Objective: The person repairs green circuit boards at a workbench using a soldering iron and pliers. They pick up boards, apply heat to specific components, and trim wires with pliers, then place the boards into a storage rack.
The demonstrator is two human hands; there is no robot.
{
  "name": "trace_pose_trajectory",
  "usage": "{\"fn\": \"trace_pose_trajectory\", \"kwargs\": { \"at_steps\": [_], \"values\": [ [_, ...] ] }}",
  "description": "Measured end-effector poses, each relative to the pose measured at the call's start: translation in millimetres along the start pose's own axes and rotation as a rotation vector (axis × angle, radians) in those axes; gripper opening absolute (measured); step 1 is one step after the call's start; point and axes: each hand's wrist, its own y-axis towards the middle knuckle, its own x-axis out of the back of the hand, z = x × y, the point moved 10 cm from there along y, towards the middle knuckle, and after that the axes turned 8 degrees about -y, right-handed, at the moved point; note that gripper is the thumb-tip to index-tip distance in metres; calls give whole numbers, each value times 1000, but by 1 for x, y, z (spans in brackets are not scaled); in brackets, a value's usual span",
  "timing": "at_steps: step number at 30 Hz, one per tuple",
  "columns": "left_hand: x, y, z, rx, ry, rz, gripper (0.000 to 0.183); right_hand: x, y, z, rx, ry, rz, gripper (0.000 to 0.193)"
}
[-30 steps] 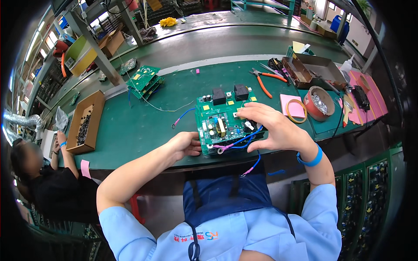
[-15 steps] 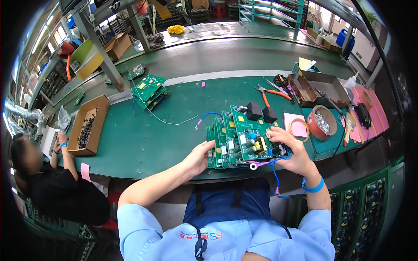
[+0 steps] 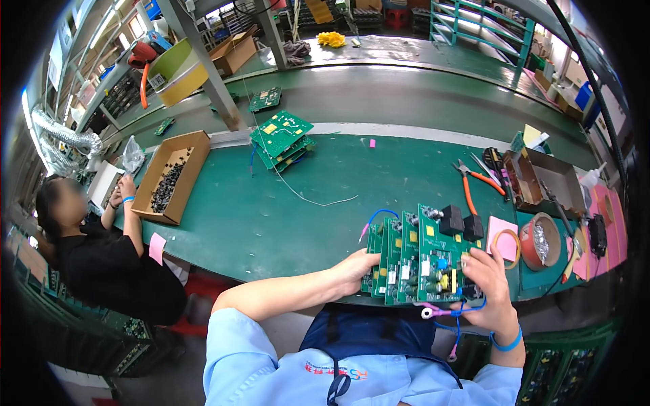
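Several green circuit boards [image 3: 428, 233] stand on edge in a row, packed close together, above the bench's front edge. My left hand [image 3: 353, 272] is closed on their left side. On the right side my right hand [image 3: 493, 289] grips the nearest board, fingers at its edge, its thumb mostly hidden. That board carries black blocks, capacitors and a yellow part. Blue wires with pink sleeves and a ring terminal [image 3: 426, 312] hang below it; another blue wire [image 3: 376, 218] sticks out behind the row.
Stacked circuit boards [image 3: 281, 135] sit at the back left, near a metal post. Orange-handled pliers [image 3: 474, 183], a pink pad [image 3: 500, 233], a round tub [image 3: 542, 240] and a brown tray [image 3: 552, 179] lie right. A person [image 3: 101, 250] works left beside a cardboard box [image 3: 172, 179].
The view has swung left, shifting the bench and its contents rightward and down in the picture. Both hands still hold the boards, which now look a little more upright.
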Motion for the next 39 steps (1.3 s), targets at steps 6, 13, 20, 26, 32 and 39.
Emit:
{"fn": "trace_pose_trajectory", "kwargs": {
  "at_steps": [6, 13, 20, 26, 32, 39],
  "values": [
    [7, -4, 1, 54, -38, -115, 23, -7, 10, -1, 79, 94, 31, 47],
    [18, 8, -6, 33, -100, -151, 15, -7, 35, -2, -20, 155, 224, 45],
    [-68, 26, -54, 31, 48, 6, 14, 77, 52, -19, -214, 315, 222, 54],
    [-175, 33, 5, 179, 108, 159, 22, 168, -15, 9, -258, -131, 26, 44],
    [-299, 15, 90, 352, 208, 335, 26, 293, -130, 74, -394, -448, -337, 30],
    [-491, -30, 223, 570, 528, 734, 28, 413, -241, 166, -651, -926, -561, 24]
  ]
}}
